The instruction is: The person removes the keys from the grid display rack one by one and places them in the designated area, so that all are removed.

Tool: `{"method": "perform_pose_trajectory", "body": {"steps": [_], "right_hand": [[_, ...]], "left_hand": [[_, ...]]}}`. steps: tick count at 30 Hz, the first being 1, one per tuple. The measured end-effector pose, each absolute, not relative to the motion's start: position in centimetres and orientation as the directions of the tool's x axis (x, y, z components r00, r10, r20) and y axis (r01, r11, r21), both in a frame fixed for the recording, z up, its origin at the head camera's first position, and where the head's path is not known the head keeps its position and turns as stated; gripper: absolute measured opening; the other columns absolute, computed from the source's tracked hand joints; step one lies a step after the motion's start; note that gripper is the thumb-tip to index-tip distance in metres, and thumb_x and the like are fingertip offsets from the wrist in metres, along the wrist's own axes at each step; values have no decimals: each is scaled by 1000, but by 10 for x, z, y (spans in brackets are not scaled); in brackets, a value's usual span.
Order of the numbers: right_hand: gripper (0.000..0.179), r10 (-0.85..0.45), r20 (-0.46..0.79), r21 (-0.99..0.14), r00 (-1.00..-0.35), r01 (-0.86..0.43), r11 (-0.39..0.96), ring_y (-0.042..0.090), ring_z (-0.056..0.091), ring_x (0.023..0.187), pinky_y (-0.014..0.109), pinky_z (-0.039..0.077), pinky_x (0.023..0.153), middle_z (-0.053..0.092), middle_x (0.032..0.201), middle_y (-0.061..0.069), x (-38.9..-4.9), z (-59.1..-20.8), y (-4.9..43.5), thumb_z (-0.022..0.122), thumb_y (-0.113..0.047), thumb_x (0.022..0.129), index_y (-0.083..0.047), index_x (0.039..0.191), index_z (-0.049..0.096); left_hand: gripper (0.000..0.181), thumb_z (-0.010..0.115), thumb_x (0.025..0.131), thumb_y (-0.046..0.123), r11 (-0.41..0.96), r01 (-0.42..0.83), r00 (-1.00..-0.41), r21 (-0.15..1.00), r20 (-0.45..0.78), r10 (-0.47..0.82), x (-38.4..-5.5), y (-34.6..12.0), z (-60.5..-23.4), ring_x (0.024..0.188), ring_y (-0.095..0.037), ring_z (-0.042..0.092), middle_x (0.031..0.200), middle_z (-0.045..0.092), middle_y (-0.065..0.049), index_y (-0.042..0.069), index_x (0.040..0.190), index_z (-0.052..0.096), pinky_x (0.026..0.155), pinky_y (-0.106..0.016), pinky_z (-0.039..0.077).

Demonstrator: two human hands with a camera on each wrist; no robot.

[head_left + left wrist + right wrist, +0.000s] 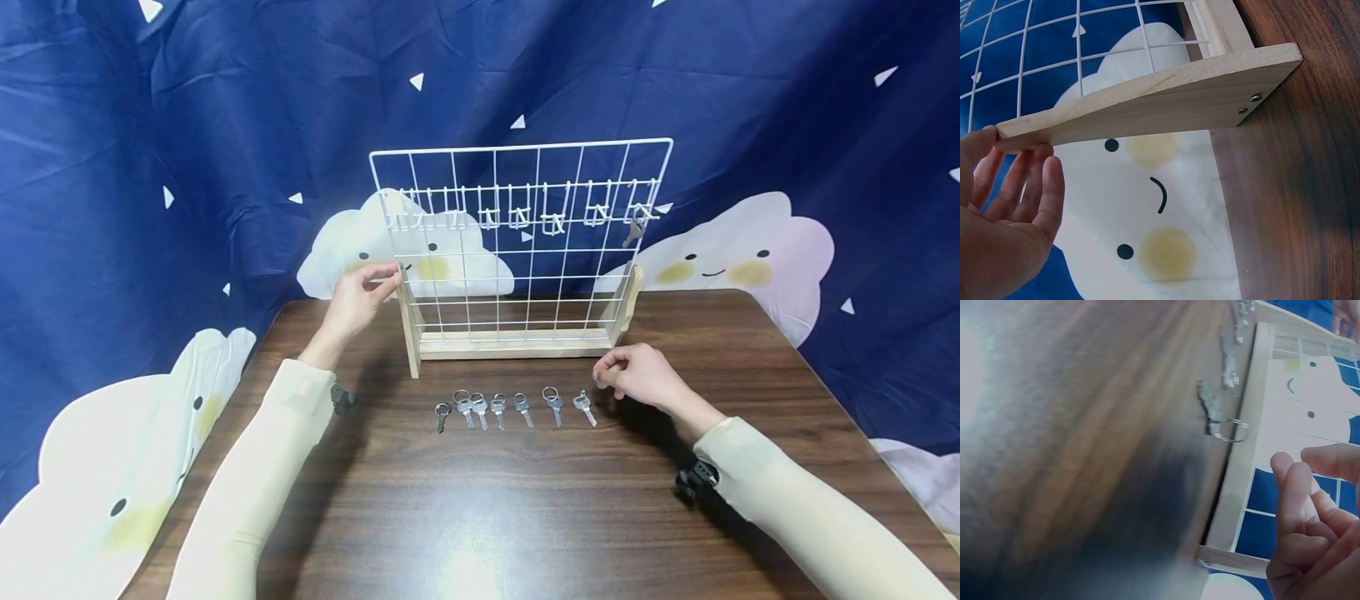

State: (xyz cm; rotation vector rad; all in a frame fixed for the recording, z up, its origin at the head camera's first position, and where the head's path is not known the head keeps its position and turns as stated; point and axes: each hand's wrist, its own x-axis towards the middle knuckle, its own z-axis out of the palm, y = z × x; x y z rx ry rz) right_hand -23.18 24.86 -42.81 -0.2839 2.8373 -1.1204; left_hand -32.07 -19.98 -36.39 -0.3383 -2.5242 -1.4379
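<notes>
A white wire grid rack (529, 252) in a wooden stand stands on the table. My left hand (354, 302) pinches the upper end of its left wooden side piece (1147, 103), thumb on one face and fingertips on the other. My right hand (643, 375), fingers loosely bent and holding nothing, hovers just right of the rightmost key (585, 407). That key (1209, 406), with its ring, shows in the right wrist view beside the fingers. Several more ringed keys (498, 407) lie in a row before the rack. One key (633, 232) hangs from the rightmost hook.
Several white hooks (519, 217) line the grid's upper part. A wooden base bar (517, 343) joins the side pieces. The brown table (390, 500) ends behind the rack, where a blue cloud-print cloth (247, 108) hangs.
</notes>
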Motion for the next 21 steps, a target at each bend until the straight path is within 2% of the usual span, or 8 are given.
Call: {"method": "perform_pose_trajectory", "body": {"steps": [5, 11, 15, 21], "right_hand": [[10, -176, 20, -694, -984, -140, 706, 12, 66, 55, 21, 50, 53, 76, 77, 1, -230, -416, 248, 68, -16, 92, -10, 92, 76], [15, -177, 42, -719, -983, -153, 678, 11, 66, 56, 21, 54, 55, 78, 80, 8, -230, -403, 249, 68, -15, 93, -4, 98, 75], [17, -171, 81, -702, -982, -178, 690, 9, 66, 56, 18, 50, 56, 78, 82, 9, -229, -392, 251, 69, -19, 94, -4, 100, 75], [17, -134, 150, -702, -979, -201, 683, 8, 66, 57, 22, 49, 50, 76, 75, 1, -228, -378, 253, 70, -24, 94, -8, 98, 75]], "left_hand": [[39, 66, 97, 28, 497, 307, -949, 811, 303, 92, -320, -200, -363, 108, -33, 71, 130, 67, -16, 5, 129, 65, 86, -31, 63], [37, 67, 97, 25, 500, 304, -949, 811, 306, 80, -320, -199, -362, 107, -32, 72, 129, 68, -15, 6, 128, 66, 85, -31, 63], [37, 67, 97, 26, 505, 305, -948, 808, 306, 84, -320, -199, -362, 107, -33, 71, 129, 68, -16, 6, 129, 66, 85, -32, 63], [38, 67, 97, 28, 514, 306, -949, 801, 302, 94, -320, -200, -362, 107, -33, 71, 129, 68, -16, 6, 129, 66, 87, -37, 63]]}}
